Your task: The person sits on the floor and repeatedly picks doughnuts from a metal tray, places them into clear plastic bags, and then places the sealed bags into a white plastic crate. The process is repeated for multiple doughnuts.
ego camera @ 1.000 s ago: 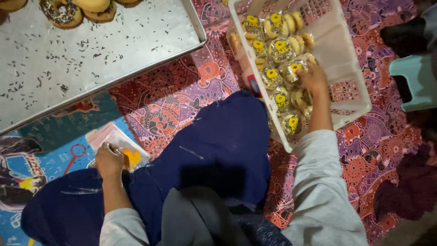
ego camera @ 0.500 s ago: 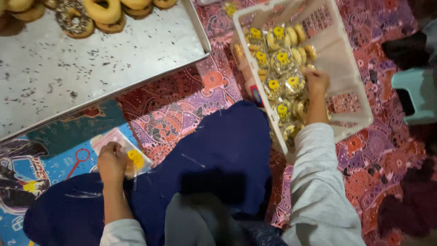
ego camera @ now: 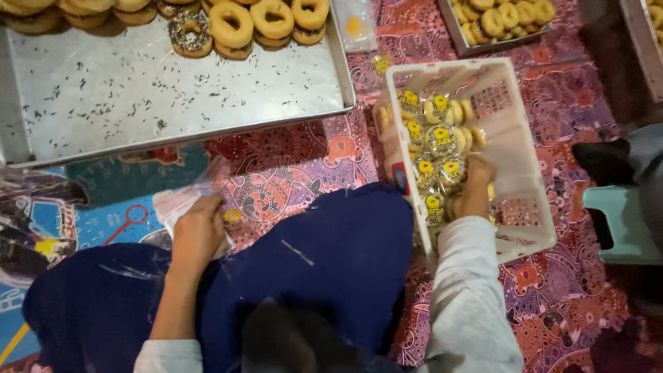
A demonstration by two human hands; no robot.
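Packing of doughnuts looks to be the step in hand, judged from how things lie. The right hand is sunk in the white plastic basket, which stands on the patterned floor mat by the person's right knee; fingers are curled down among the bagged doughnuts w/ yellow stickers, stacked along the basket's left wall and toward its far left corner. Whether one bag is actually gripped can't be told, as the fingertips are hidden by the packs. The left hand is laid on a stack of clear plastic bags at the mat's left side, just below the near edge of the big metal tray; fingers are bent and closed on the top sheet, thumb side hidden. Unwrapped doughnuts are lined along the tray's far edge, some plain, one w/ sprinkles; the rest of the tray shows only crumbs. A second tray of doughnuts is seen beyond the basket's far edge. Next move, as a judgement: one bag would need peeling off singly, w/o dragging its neighbours, & the right hand freed from the basket.
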